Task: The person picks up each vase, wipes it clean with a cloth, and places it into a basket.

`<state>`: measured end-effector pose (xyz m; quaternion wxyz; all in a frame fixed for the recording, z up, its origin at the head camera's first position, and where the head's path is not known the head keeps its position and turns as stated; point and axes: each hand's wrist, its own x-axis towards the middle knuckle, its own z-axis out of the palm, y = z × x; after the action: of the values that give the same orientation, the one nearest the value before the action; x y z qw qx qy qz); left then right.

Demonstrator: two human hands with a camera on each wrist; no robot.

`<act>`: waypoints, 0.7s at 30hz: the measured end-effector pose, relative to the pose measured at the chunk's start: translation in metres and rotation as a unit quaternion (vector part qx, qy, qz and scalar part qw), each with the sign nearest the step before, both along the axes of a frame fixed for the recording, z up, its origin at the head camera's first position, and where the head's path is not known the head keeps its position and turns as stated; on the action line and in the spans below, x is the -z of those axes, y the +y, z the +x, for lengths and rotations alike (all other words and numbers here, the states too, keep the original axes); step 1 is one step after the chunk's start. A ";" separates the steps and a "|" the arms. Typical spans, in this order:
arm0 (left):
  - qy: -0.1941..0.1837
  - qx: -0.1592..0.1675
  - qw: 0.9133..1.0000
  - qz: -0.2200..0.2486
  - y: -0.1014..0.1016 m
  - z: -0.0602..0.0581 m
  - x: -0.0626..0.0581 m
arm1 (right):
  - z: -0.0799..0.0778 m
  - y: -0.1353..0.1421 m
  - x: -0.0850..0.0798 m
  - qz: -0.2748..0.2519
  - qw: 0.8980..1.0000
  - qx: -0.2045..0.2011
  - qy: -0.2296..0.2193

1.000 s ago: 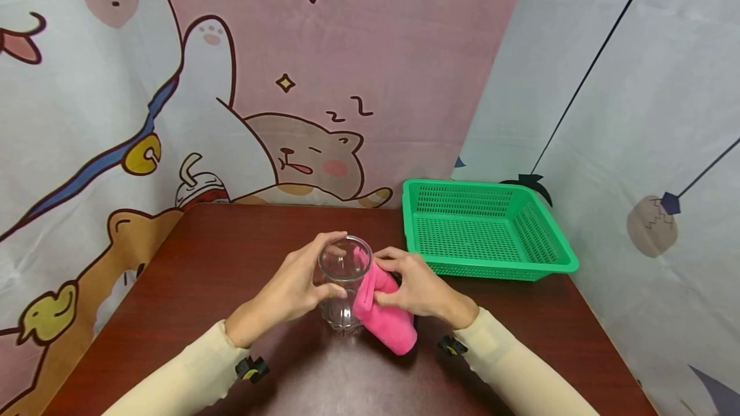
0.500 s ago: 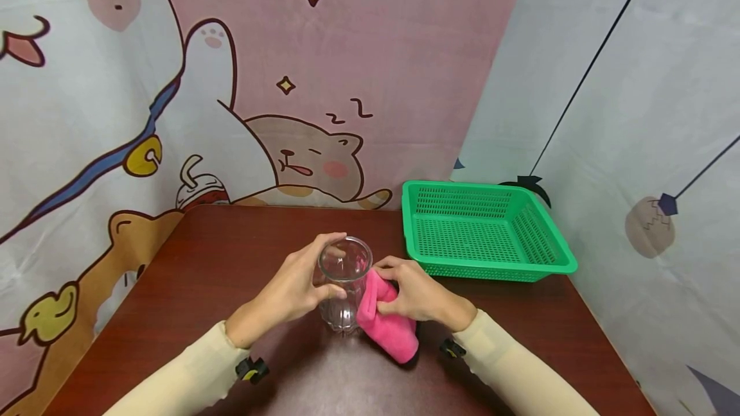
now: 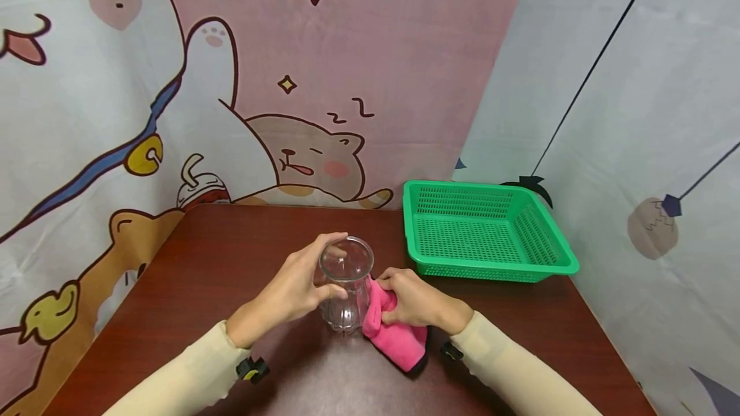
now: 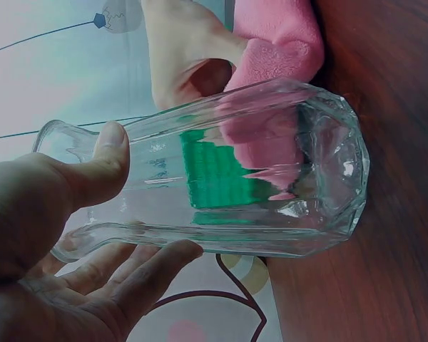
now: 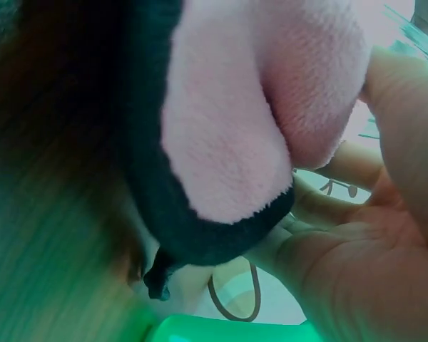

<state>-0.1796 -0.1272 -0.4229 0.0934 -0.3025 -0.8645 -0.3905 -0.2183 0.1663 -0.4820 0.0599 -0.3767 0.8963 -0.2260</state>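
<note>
A clear glass vase (image 3: 343,303) with a flared rim and faceted base stands upright on the table. My left hand (image 3: 295,284) grips it near the neck, thumb on the near side and fingers round the far side; the left wrist view shows the same hold on the vase (image 4: 271,221). Bunched in my right hand (image 3: 419,300) is a pink plush cloth (image 3: 399,342) with a dark edge, pressed against the vase's right side. Up close in the right wrist view, the cloth (image 5: 225,142) folds between thumb and fingers.
A green perforated plastic basket (image 3: 468,242) sits at the back right of the dark reddish-brown table (image 3: 243,242). Behind hangs a cartoon-printed curtain (image 3: 405,69), which also runs along both sides.
My right hand has slid the cloth down the vase's right side, from near the rim toward the lower body. The left hand and vase have stayed in place.
</note>
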 end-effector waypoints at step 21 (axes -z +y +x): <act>-0.004 -0.005 1.000 -0.006 0.001 0.000 -0.001 | 0.000 0.001 0.002 -0.046 0.998 0.026 -0.043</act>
<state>-0.1794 -0.1265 -0.4216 0.0903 -0.2967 -0.8687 -0.3863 -0.2186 0.1673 -0.4841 0.0753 -0.3460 0.8910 -0.2843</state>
